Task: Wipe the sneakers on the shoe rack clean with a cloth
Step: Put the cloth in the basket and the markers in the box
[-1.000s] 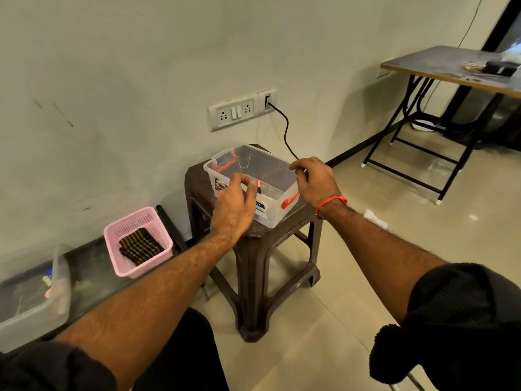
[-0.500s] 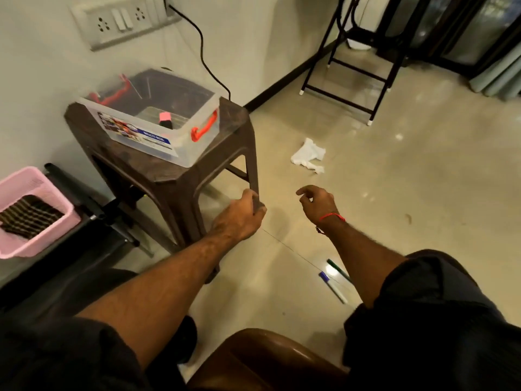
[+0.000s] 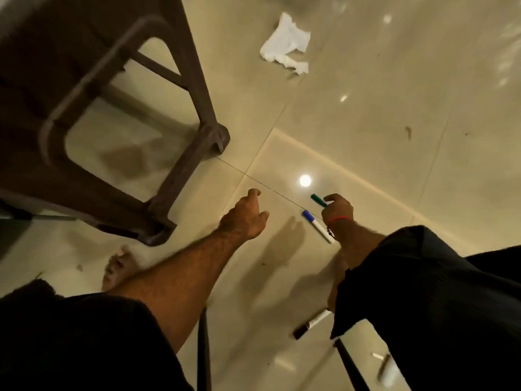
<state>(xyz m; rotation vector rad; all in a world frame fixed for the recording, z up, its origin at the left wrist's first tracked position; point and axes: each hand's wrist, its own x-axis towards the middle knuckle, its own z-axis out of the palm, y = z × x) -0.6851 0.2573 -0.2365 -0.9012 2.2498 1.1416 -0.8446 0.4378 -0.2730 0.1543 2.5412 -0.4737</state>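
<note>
Two hands: both reached down over the floor beside the brown stool [image 3: 180,153], neither holding anything.
Left hand [image 3: 244,218]: fingers loosely spread and relaxed, empty, just off the stool's near leg.
Right hand [image 3: 337,208]: fingers loosely curled, empty as far as could be told, hovering at the green marker [image 3: 318,200], farther from the stool than the left hand.
Markers: a blue-capped marker [image 3: 318,226] lay just beside the green one; a black-capped marker [image 3: 310,325] lay well away from the stool, near the person's leg.
Task things: no sneakers, shoe rack or cloth were in view; only a crumpled white tissue [image 3: 286,43] lay beyond the stool.
Risk: a bare foot [image 3: 118,268] near the stool's leg could roll on a loose marker.
Risk: picking up markers probably delayed the wiping.
</note>
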